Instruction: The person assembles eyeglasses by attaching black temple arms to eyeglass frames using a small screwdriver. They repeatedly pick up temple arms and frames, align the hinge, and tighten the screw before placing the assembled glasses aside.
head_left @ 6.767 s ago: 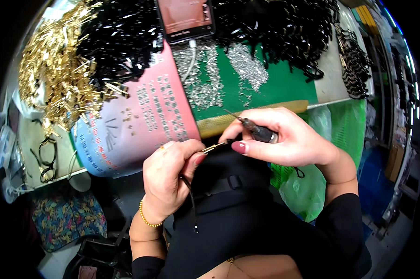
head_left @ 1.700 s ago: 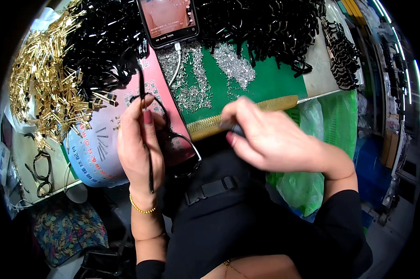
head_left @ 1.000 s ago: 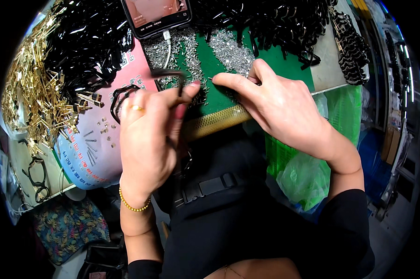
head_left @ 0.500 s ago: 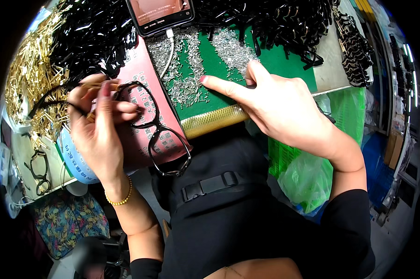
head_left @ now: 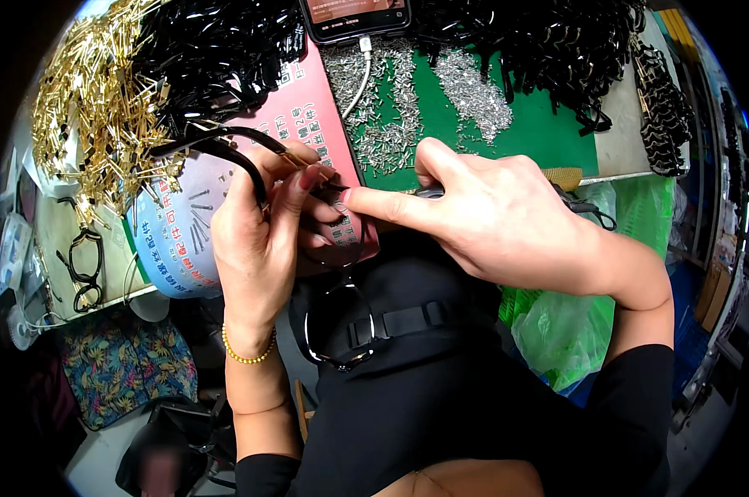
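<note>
along the desk's left edge a pair of dark-framed spectacles is laid near the front corner, with a heap of gold parts spread behind it. a floral cloth is seen below that corner. next, a pink and blue printed sheet is draped over the front edge, and a black heap is piled toward the back. a phone is set at the back edge, with a white cable led from it. on a green mat, small silver pieces are scattered and a second black heap is piled behind. by the right edge a bundle of black strips is laid; below it a clear plastic bag is hung.

at the front edge a black glasses frame is pinched in the left hand's grip, its lower rim hung past the edge and blurred into dark clothing. its hinge is covered by fingertips. the right hand is brought against it, index finger extended; a dark object is mostly hidden beneath, and whether that grip is closed on it cannot be told. the phone is cut off above.
</note>
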`<state>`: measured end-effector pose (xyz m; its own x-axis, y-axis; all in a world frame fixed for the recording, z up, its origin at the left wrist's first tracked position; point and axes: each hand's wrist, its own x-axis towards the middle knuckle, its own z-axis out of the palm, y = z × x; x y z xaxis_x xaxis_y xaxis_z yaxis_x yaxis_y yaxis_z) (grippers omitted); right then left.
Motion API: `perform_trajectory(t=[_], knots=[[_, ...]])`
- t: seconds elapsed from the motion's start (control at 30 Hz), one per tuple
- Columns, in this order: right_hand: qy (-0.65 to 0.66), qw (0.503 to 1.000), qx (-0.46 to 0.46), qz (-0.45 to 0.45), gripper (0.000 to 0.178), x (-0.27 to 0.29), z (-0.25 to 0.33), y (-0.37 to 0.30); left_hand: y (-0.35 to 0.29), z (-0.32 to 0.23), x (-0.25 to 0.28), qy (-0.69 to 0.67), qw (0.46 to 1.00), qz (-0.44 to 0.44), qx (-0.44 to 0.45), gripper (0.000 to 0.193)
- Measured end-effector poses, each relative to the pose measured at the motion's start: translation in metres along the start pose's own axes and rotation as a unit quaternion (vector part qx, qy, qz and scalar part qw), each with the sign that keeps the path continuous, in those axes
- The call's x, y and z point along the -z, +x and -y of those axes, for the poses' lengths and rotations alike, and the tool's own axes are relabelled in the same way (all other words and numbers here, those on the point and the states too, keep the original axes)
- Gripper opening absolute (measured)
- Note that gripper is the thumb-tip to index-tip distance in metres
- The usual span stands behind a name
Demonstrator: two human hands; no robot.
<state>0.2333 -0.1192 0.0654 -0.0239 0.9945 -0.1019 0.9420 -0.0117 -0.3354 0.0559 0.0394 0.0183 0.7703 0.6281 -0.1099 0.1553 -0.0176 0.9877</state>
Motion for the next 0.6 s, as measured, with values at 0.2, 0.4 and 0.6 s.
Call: perform_trajectory(t=[0.2, 0.4, 0.6], knots=[[-0.004, 1.000, 0.010, 0.015, 0.067, -0.0002, -0.0011, 0.0060, -0.0010, 0.0013, 0.0004, 0.061, 0.997, 0.030, -0.029, 0.011], [-0.001, 1.000, 0.000, 0.022, 0.065, 0.0016, 0.0004, 0.0081, -0.0018, 0.0047, 0.0018, 0.006, 0.999, 0.015, -0.032, 0.009], [-0.007, 1.000, -0.005, 0.016, 0.063, 0.0005, 0.0008, 0.0082, -0.0007, 0.0025, -0.0014, 0.026, 0.999, 0.003, -0.026, 0.012]])
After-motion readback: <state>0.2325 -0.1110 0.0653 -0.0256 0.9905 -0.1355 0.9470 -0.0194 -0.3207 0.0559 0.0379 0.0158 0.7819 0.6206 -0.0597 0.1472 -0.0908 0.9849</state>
